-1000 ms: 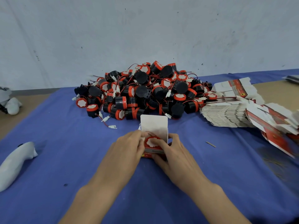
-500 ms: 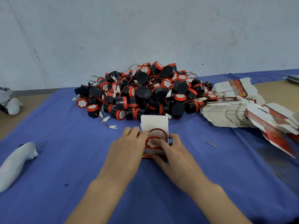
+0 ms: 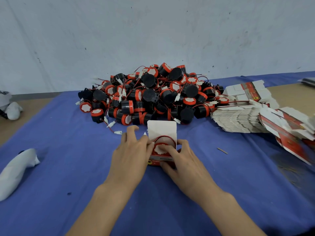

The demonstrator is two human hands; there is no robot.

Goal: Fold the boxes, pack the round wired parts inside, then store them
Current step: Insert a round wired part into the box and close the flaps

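left hand [image 3: 133,150]: palm down, fingers loosely spread, index lifted, thumb side touching the left edge of the box [image 3: 162,130]
right hand [image 3: 185,160]: thumb and curled fingers grip box front and right side; index tip presses on round wired part [image 3: 157,150]
left forearm [image 3: 102,201]: bare, angled in from bottom
right forearm [image 3: 226,206]: bare, angled in from bottom right

straight ahead of me stands a pale grey-white wall [image 3: 153,31], plain and flat, flecked with small dark marks and faint scuffs. on my left a dull grey strip [image 3: 34,95] runs along its foot. the table [image 3: 293,97] is tan, showing at both sides, and a blue cloth [image 3: 64,176] covers its middle up to the wall. the light is soft and even, with only faint shadows.
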